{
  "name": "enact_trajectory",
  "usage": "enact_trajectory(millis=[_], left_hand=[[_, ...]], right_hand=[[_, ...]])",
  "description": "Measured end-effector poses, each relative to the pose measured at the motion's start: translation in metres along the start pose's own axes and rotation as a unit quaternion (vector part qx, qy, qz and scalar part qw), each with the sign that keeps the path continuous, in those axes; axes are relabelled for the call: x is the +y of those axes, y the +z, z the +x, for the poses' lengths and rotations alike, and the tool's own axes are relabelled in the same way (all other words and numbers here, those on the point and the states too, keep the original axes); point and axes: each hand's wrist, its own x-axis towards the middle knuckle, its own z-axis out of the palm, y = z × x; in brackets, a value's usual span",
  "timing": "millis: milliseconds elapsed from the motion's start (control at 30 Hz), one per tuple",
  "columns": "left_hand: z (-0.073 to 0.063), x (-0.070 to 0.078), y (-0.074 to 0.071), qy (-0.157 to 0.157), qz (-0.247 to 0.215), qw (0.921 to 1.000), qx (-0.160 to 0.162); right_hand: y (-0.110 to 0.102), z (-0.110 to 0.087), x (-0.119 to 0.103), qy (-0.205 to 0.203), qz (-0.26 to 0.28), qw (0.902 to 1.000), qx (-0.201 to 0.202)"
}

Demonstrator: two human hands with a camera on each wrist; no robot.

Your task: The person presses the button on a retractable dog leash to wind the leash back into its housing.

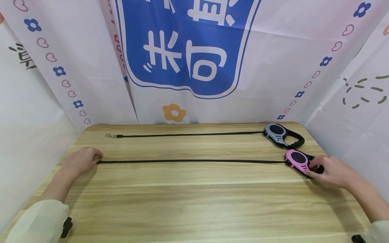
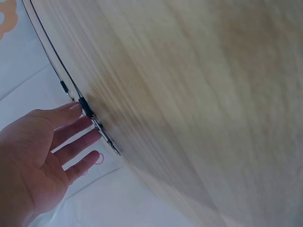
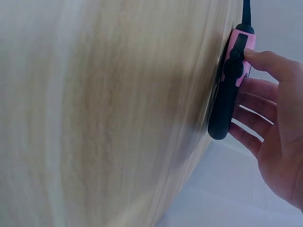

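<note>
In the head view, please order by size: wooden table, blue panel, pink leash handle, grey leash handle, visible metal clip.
1. Wooden table
2. Blue panel
3. Grey leash handle and pink leash handle: too alike to rank; right hand partly covers pink
4. Visible metal clip

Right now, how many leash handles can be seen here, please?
2. The grey handle lies at the back right of the table; the pink handle is just in front of it, held by the right hand.
</note>
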Motion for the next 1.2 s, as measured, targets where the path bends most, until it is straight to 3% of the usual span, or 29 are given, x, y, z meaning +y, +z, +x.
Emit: enact_trajectory(millis=[400,667,967,1200], left_hand=[[-0.002,-0.005,-0.003,0.020,-0.010,0.9997,0.008],[-0.004,-0.005,-0.004,0.013,-0.011,0.9998,-0.003],[-0.005,-0.007,-0.004,0.021,-0.027,0.9994,0.009],[-0.006,-0.010,-0.004,0.022,-0.028,0.9993,0.012]], right_hand=[[0.000,0.000,-0.001,0.008,0.008,0.9998,-0.014],[0.001,0.000,-0.001,-0.004,0.001,0.9999,-0.014],[0.001,-0.001,-0.001,0.000,0.016,0.9995,-0.028],[-0.001,-0.001,-0.001,0.030,0.023,0.9979,-0.053]])
